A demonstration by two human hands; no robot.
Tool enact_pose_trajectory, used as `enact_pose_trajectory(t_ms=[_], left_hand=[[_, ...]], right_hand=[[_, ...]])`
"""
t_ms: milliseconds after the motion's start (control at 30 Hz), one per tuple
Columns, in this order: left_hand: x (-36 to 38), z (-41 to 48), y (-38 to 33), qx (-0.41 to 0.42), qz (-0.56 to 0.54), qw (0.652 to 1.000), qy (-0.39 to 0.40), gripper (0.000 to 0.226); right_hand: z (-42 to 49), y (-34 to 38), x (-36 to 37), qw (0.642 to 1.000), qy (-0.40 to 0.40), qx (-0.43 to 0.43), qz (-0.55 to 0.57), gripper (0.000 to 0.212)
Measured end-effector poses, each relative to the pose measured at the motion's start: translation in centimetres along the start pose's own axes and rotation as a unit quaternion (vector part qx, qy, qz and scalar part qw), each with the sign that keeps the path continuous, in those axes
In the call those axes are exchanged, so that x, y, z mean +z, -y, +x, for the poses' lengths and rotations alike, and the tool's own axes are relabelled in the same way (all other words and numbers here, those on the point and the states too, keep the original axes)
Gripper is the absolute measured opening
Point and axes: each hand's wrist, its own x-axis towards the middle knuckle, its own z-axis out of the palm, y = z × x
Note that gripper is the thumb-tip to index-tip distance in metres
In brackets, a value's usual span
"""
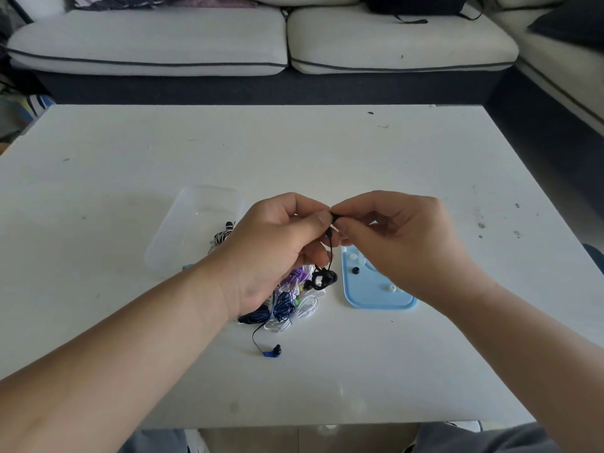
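Nearest the camera, well below the grip, a blue earbud with a black tip (273,352) is lying on the white table (294,152). Its thin cable is running up into a tangled heap of blue, white and purple earphone cables (287,305), which is sitting just beneath the grip. Below and to the right of the grip, a light blue plastic lid (369,292) is carrying a few small ear tips (one black, the others white).

Above these, the left hand (277,250) and the right hand (402,243) are meeting fingertip to fingertip. Both are pinching the top end of a black wired earphone (330,251) between thumb and forefinger. Its cord is hanging straight down from the pinch, with a small black coil dangling just over the heap.

To the left of the grip and slightly beyond it, a clear plastic container (192,223) is resting on the table. Far beyond, a pale cushioned sofa (228,44) is lining the room.
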Motion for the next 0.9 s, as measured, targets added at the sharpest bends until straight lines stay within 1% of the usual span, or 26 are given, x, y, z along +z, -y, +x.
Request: enact_pose_trajectory(t_ms=[100,267,400,600,667,800,900], left_hand=[[0.0,0.0,0.0,0.002,0.005,1.0,-0.001,0.01],[0.0,0.1,0.0,0.005,-0.019,1.0,-0.005,0.009],[0.0,0.1,0.0,0.012,-0.011,1.0,0.002,0.008],[-0.2,0.1,0.2,0.018,0.013,1.0,0.013,0.009],[-0.1,0.1,0.2,0.019,0.01,1.0,0.014,0.009],[0.0,0.0,0.1,0.024,0.005,1.0,0.009,0.008],[0.0,0.0,0.1,0.024,0.01,1.0,0.007,0.008]], right_hand=[[0.1,-0.2,-0.1,1.0,-0.007,0.018,0.018,0.021],[0.4,-0.4,-0.2,0.994,-0.011,0.053,0.1,0.015],[0.3,-0.4,0.0,0.993,0.008,0.049,0.11,0.012],[0.3,-0.5,0.0,0.992,0.014,0.085,0.096,0.008],[0.3,-0.6,0.0,0.99,0.015,0.086,0.109,0.007],[0.4,-0.9,-0.3,0.986,0.019,0.076,0.146,0.011],[0.4,-1.1,-0.1,0.988,0.023,0.079,0.133,0.013]])
